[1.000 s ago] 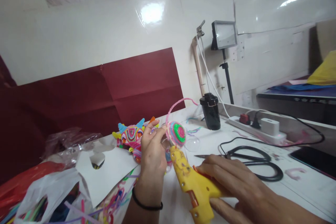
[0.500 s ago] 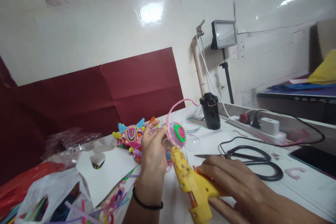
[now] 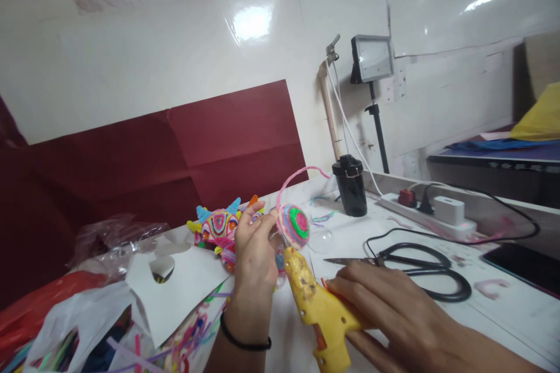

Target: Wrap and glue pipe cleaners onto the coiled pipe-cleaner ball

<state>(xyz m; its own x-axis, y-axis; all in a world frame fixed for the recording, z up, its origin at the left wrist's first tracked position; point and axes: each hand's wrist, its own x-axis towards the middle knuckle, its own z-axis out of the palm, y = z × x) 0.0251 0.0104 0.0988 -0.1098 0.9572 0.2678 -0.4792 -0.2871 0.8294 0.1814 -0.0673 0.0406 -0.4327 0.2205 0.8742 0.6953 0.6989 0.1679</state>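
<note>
Between the fingers of my left hand (image 3: 256,245) is a round disc (image 3: 296,225) coiled from pipe cleaners in green, pink and blue rings. A loose pink pipe cleaner (image 3: 292,178) arcs from its edge up and to the right. My right hand (image 3: 380,303) grips a yellow hot glue gun (image 3: 317,303), its nozzle pointing up at the lower edge of the disc. Whether the nozzle touches the disc I cannot tell. Behind my left hand sits a colourful horned pipe-cleaner figure (image 3: 221,227), partly hidden. A clear plastic dome (image 3: 321,239) lies just right of the disc.
Black-handled scissors (image 3: 437,271) lie beyond my right hand, near a power strip (image 3: 426,213) and a phone (image 3: 525,265). A black cup (image 3: 351,186) stands at the back. White paper (image 3: 184,280) and a bag of pipe cleaners (image 3: 83,320) are on the left.
The glue gun has shifted very slightly left against the disc's edge. Both hands otherwise keep nearly the same position and grip.
</note>
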